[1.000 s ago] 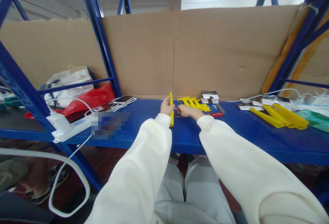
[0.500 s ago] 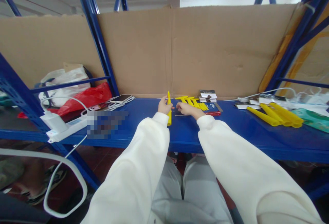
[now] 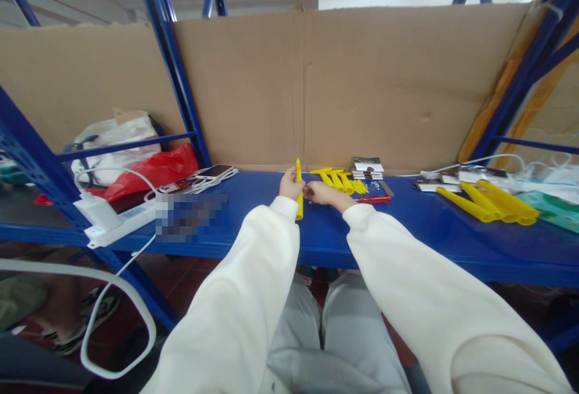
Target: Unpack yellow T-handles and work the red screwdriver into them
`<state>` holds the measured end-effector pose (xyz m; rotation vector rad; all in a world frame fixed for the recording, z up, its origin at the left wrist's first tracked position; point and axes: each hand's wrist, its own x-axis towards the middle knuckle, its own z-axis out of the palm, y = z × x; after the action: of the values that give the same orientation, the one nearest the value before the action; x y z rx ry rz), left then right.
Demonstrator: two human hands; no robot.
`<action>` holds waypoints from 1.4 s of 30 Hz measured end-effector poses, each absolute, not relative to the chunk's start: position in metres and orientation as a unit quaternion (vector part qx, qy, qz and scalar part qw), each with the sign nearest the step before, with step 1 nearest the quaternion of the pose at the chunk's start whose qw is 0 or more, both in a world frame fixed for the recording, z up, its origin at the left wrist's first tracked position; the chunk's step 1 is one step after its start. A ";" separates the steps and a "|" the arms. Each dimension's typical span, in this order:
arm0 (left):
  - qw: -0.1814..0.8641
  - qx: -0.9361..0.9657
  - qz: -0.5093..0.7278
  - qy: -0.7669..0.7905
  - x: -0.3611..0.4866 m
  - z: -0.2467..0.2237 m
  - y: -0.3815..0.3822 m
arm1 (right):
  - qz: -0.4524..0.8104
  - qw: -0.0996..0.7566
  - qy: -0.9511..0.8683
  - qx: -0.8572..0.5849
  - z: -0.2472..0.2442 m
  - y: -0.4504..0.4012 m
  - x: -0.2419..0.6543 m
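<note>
My left hand [image 3: 288,185] is closed round a slim yellow plastic cone [image 3: 299,209], held upright over the blue shelf with its narrow tip up. Right beside the cone is my right hand [image 3: 322,193], fingers bent and pinched together close to its side. What those fingers hold, if anything, is too small to make out. Just behind my right hand lie several yellow cones [image 3: 337,180] and some smaller yellow pieces [image 3: 359,187]. A red slim object [image 3: 374,200] rests to the right of the hand.
Stacked black-and-white cards [image 3: 367,166] stand at the back. More yellow cones [image 3: 491,204] lie to the right, near a green packet [image 3: 552,208]. A phone [image 3: 216,172], red bag [image 3: 151,171] and white power strip [image 3: 122,228] are left. Cardboard [image 3: 362,86] walls the back of the shelf [image 3: 253,237].
My right hand has shifted slightly left, closer to the cone. My left hand still holds the cone in nearly the same place. The view has moved a little.
</note>
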<state>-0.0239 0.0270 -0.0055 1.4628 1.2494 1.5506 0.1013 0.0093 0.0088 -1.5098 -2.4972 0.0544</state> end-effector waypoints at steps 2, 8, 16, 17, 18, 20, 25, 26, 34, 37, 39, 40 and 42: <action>0.328 0.563 0.593 0.474 -0.024 -0.005 0.028 | 0.018 0.112 -0.850 -0.515 0.009 0.008 0.099; 0.348 0.543 0.586 0.491 -0.023 -0.002 0.023 | 0.016 0.100 -0.844 -0.526 0.009 0.006 0.097; 0.360 0.527 0.585 0.501 -0.020 0.004 0.013 | 0.022 0.159 -0.831 -0.532 0.016 0.011 0.122; 0.360 0.526 0.586 0.500 -0.020 0.004 0.013 | 0.024 0.165 -0.828 -0.535 0.017 0.011 0.126; 0.360 0.526 0.587 0.499 -0.021 0.004 0.013 | 0.026 0.171 -0.825 -0.538 0.018 0.012 0.130; 0.361 0.527 0.585 0.499 -0.021 0.004 0.014 | 0.032 0.185 -0.818 -0.543 0.022 0.014 0.139; 0.368 0.530 0.581 0.495 -0.021 0.004 0.013 | 0.007 0.220 -0.773 -0.596 0.033 0.023 0.185; 0.369 0.529 0.582 0.495 -0.021 0.005 0.013 | -0.004 0.227 -0.760 -0.609 0.035 0.024 0.198; 0.373 0.521 0.584 0.497 -0.021 0.005 0.013 | -0.019 0.226 -0.658 -0.718 0.015 0.017 0.294; 0.378 0.517 0.586 0.497 -0.021 0.005 0.013 | -0.020 0.202 -0.659 -0.724 0.005 0.015 0.306; 0.382 0.515 0.586 0.496 -0.021 0.006 0.012 | -0.020 0.197 -0.657 -0.727 0.002 0.017 0.307; 0.384 0.515 0.585 0.496 -0.021 0.006 0.011 | -0.020 0.196 -0.655 -0.730 0.001 0.018 0.307; 0.385 0.515 0.584 0.496 -0.021 0.006 0.010 | -0.018 0.189 -0.645 -0.740 -0.001 0.022 0.306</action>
<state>-0.0211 0.0104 0.0063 1.3125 1.2635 1.4874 0.3060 0.0215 -0.0010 -2.0804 -1.8135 -0.0501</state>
